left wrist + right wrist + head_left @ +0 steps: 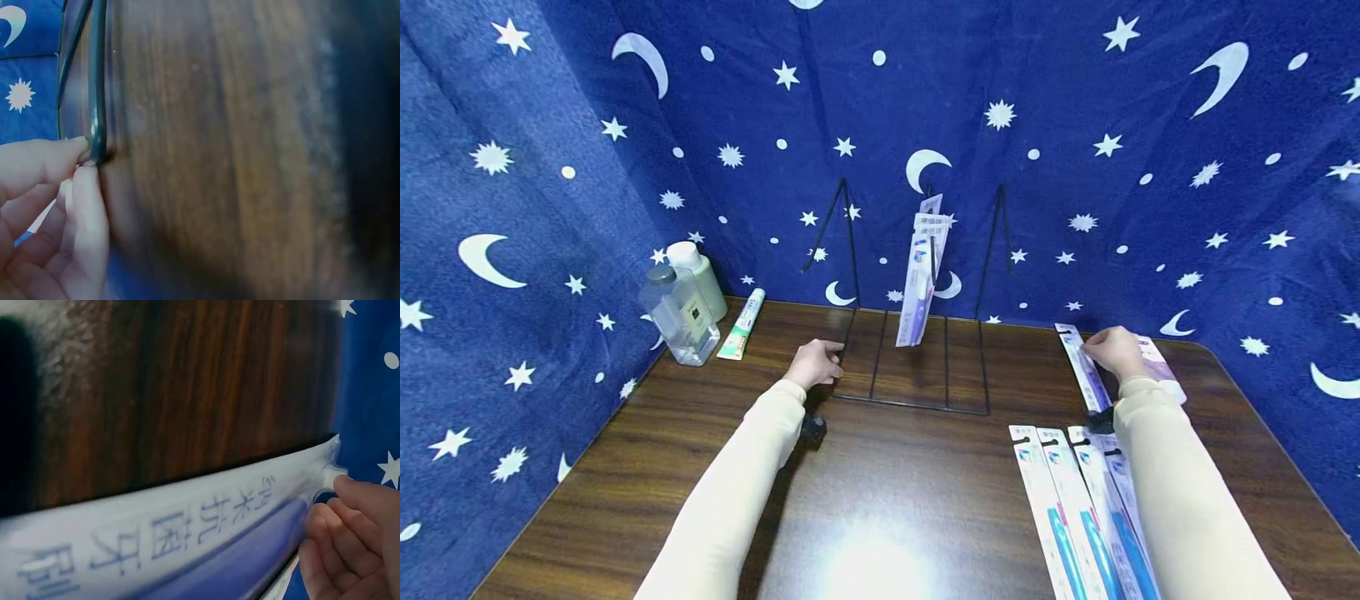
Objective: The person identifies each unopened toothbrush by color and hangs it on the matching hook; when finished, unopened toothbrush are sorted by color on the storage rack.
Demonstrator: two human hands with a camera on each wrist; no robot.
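My left hand (815, 363) pinches the left side wire of a black wire rack (913, 403) between thumb and fingertip; the left wrist view shows the dark wire (97, 81) at these fingertips. Two or more packaged toothbrushes (917, 287) hang from the middle of the rack, in white and purple packs. Over on the right, my right hand (1116, 350) pinches the edge of a packaged toothbrush (1081, 362). Close up in the right wrist view, this pack (181, 531) is white and purple with printed characters, and my thumb and finger (362, 494) are at its end.
Several blue toothbrush packs (1060, 508) lie side by side at the front right, partly under my right sleeve. A purple and white pack (1161, 367) lies beyond my right hand. At the back left are a clear bottle (681, 321), a white-capped bottle (703, 279) and a toothpaste tube (742, 325).
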